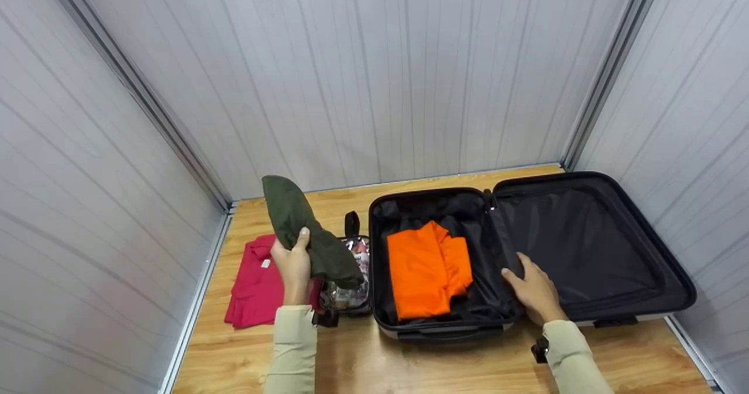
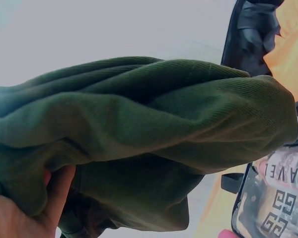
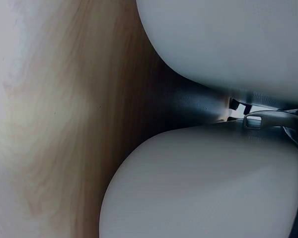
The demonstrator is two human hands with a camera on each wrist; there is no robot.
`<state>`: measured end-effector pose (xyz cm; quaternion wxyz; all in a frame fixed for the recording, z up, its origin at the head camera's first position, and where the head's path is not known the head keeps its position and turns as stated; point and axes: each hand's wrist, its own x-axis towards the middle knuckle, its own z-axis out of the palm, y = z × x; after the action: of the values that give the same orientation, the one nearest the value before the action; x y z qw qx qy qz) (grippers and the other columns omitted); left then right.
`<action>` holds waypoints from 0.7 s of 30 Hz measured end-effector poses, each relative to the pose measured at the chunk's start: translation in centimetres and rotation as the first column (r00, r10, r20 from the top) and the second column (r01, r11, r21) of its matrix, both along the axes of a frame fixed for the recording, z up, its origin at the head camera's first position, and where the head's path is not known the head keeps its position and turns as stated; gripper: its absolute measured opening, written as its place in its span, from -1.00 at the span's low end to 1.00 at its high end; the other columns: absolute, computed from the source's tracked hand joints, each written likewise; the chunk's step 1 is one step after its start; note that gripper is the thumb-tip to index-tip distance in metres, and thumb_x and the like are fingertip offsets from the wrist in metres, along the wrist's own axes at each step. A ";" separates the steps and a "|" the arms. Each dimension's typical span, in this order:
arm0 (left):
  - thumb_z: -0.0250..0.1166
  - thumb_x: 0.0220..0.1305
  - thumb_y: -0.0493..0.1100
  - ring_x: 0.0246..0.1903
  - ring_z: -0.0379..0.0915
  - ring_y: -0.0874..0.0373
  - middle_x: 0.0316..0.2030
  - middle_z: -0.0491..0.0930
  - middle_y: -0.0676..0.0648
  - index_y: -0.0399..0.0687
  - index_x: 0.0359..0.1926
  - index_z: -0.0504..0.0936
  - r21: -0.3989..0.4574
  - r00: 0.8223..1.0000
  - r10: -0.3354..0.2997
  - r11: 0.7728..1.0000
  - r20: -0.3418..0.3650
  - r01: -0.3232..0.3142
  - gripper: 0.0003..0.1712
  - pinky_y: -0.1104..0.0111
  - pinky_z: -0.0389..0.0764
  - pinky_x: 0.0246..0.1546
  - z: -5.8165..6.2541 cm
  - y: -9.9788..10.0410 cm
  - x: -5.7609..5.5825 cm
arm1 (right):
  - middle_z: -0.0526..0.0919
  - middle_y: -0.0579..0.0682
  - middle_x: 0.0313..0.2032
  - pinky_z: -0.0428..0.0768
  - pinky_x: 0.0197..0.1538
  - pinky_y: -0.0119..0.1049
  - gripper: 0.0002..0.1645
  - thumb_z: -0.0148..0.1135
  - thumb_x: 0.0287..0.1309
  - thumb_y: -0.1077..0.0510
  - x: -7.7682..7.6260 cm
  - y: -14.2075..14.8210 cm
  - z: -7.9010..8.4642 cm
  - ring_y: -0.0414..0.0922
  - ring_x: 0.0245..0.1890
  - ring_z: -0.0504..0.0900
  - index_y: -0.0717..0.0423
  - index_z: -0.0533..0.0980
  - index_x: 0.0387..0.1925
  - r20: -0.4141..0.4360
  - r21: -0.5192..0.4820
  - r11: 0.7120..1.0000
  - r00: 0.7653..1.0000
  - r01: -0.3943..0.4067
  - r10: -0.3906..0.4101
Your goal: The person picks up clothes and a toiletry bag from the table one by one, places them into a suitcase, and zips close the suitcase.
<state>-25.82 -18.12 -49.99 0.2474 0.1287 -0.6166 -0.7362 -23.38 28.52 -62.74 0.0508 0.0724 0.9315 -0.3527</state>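
Observation:
A folded dark green cloth garment (image 1: 307,236) hangs in the air over the floor, and my left hand (image 1: 294,265) grips it with the thumb on top. In the left wrist view the folds of the green garment (image 2: 139,119) hide most of the fingers. My right hand (image 1: 535,288) holds the inner rim of the open black-lined suitcase (image 1: 450,326), near the hinge between its halves. An orange folded garment (image 1: 421,271) lies in the suitcase's left half. The right wrist view shows the pale outer shells (image 3: 203,183) of the suitcase, not the hand.
Left of the suitcase, a clear travel pouch (image 1: 345,297) with black trim lies on the wooden floor (image 1: 351,359). Beyond it is a folded red garment (image 1: 257,288) with a white tag. Pale panel walls (image 1: 380,78) enclose the floor behind and on both sides.

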 end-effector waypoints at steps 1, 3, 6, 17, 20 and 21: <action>0.25 0.40 -0.34 -0.34 0.65 0.28 -0.15 0.69 -0.18 -0.46 0.19 0.53 0.004 1.000 -0.006 1.000 -0.010 0.006 -0.60 0.45 0.64 -0.19 0.1 0.2 0.0 | 0.17 0.42 0.50 0.26 0.38 0.37 -0.05 0.02 0.48 -0.27 0.0 0.0 0.0 0.46 0.41 0.25 0.16 0.01 0.60 0.001 -0.003 1.000 1.000 0.001 -0.001; 0.25 0.40 -0.35 -0.34 0.66 0.27 -0.16 0.70 -0.18 -0.47 0.18 0.54 0.013 1.000 -0.013 1.000 -0.021 0.013 -0.61 0.44 0.65 -0.20 0.2 0.5 0.0 | 0.17 0.42 0.50 0.26 0.38 0.37 -0.05 0.01 0.48 -0.27 0.1 0.0 0.0 0.46 0.41 0.25 0.16 0.00 0.61 0.001 -0.005 1.000 1.000 0.002 -0.002; 0.25 0.39 -0.36 -0.35 0.67 0.27 -0.16 0.71 -0.20 -0.47 0.18 0.54 0.014 0.999 -0.018 1.000 -0.027 0.018 -0.61 0.45 0.66 -0.20 0.3 0.9 0.0 | 0.18 0.42 0.50 0.27 0.37 0.37 -0.05 0.01 0.47 -0.28 0.1 0.0 -0.1 0.46 0.41 0.26 0.15 0.01 0.61 -0.004 -0.010 1.000 1.000 0.005 -0.005; 0.22 0.43 -0.34 -0.27 0.71 0.22 -0.12 0.71 -0.21 -0.43 0.21 0.54 0.048 0.996 -0.084 0.995 -0.035 0.085 -0.61 0.38 0.70 -0.16 0.7 2.3 0.0 | 0.16 0.41 0.51 0.27 0.38 0.36 -0.03 0.01 0.46 -0.30 0.2 0.1 -0.1 0.45 0.42 0.25 0.15 -0.01 0.61 -0.004 -0.021 1.000 1.000 0.003 -0.003; 0.23 0.42 -0.34 -0.21 0.70 0.22 -0.03 0.68 -0.30 -0.44 0.22 0.53 0.020 0.996 -0.084 0.996 -0.041 0.085 -0.59 0.40 0.69 -0.11 0.8 2.7 0.1 | 0.15 0.40 0.52 0.29 0.37 0.36 -0.02 0.00 0.46 -0.31 0.2 0.1 -0.1 0.44 0.42 0.26 0.14 -0.01 0.61 -0.004 -0.019 1.000 1.000 0.000 0.000; 0.24 0.42 -0.34 -0.19 0.70 0.21 0.00 0.67 -0.34 -0.44 0.23 0.53 0.007 0.995 -0.087 0.996 -0.044 0.087 -0.59 0.40 0.69 -0.09 0.9 2.9 0.1 | 0.15 0.40 0.52 0.29 0.37 0.36 -0.02 -0.01 0.46 -0.32 0.2 0.1 -0.1 0.44 0.42 0.26 0.15 -0.01 0.61 -0.006 -0.014 1.000 1.000 -0.003 0.003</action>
<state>-25.71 -15.26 -49.13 0.2278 0.0867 -0.6129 -0.7516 -23.19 28.61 -62.82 0.0491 0.0697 0.9292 -0.3596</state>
